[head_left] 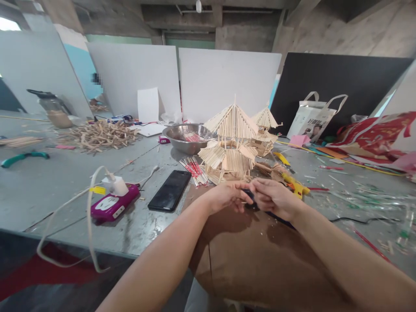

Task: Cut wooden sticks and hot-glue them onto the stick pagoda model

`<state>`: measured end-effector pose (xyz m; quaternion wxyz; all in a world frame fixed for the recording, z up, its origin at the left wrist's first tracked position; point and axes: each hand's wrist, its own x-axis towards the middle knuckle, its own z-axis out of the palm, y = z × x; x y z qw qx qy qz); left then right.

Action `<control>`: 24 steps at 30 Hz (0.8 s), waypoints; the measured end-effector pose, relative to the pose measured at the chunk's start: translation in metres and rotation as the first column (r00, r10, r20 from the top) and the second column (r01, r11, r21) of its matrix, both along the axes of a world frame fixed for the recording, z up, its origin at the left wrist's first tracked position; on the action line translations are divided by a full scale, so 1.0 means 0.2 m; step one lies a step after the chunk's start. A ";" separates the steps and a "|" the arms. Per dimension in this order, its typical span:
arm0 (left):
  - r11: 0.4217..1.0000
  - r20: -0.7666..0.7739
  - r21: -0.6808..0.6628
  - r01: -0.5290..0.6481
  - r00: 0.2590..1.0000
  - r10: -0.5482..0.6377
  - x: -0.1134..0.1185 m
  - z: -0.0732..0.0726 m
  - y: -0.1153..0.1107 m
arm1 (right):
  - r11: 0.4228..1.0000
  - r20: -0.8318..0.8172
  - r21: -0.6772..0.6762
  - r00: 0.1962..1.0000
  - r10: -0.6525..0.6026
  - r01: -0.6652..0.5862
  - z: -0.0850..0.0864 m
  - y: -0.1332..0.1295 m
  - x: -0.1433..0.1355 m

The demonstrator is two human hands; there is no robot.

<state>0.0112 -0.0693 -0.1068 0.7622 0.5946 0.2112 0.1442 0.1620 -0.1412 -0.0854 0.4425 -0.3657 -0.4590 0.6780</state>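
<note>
Over the brown cardboard (273,255), my left hand (229,197) and my right hand (272,199) meet, fingertips to fingertips. The right fingers are closed in a pinch. My left fingers are bent, with thumb and forefinger close to the right fingertips. Anything between them is too small or hidden to make out. Just behind the hands stands a two-tiered pavilion model (232,151) of thin wooden sticks. A dark object (250,201) is partly covered by my hands. Left of the model lie red-and-white packets of sticks (196,171).
A black phone (170,190) and a purple power strip (115,203) with a looped white cable lie left. Behind are a steel bowl (186,138), a stick pile (97,134) and a second model (263,125). A yellow glue gun (297,186) lies right, near clear glue sticks (373,195).
</note>
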 end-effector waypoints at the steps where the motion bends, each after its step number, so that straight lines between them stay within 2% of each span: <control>1: 0.998 0.118 -0.060 -0.022 0.993 0.029 -0.01 0.02 0.00 | 0.999 0.018 -0.039 1.000 -0.011 0.011 -0.05 -0.04 0.04; 4: 0.989 0.389 -0.146 -0.032 0.917 0.087 -0.03 0.06 -0.01 | 0.990 0.082 -0.130 0.996 -0.044 0.054 -0.18 -0.11 0.12; 7: 0.991 0.457 -0.124 0.055 0.889 0.008 -0.04 0.07 -0.01 | 0.975 0.110 -0.128 0.980 -0.168 0.181 -0.25 -0.10 0.16; 9: 0.992 0.371 -0.091 0.083 0.928 -0.043 -0.04 0.06 -0.01 | 0.960 0.067 -0.099 0.965 -0.255 0.261 -0.23 -0.07 0.17; 11: 0.999 0.239 -0.038 0.017 0.971 -0.008 -0.02 0.04 -0.02 | 0.954 -0.036 -0.073 0.956 -0.292 0.289 -0.18 -0.05 0.16; 13: 0.997 0.169 0.008 -0.075 0.983 0.072 0.01 0.02 -0.04 | 0.965 -0.182 -0.051 0.948 -0.263 0.258 -0.11 -0.03 0.15; 16: 0.992 0.197 0.002 -0.126 0.973 0.123 0.03 0.01 -0.07 | 0.987 -0.357 0.002 0.922 -0.149 0.160 -0.04 -0.02 0.10; 20: 0.988 0.162 0.041 -0.147 0.977 0.138 0.05 0.01 -0.08 | 0.997 -0.341 0.042 0.939 -0.048 0.066 -0.02 0.00 0.02; 24: 0.952 0.116 0.084 -0.294 0.952 0.284 0.08 0.01 -0.08 | 0.995 -0.232 0.029 0.969 -0.086 0.096 -0.03 0.00 -0.05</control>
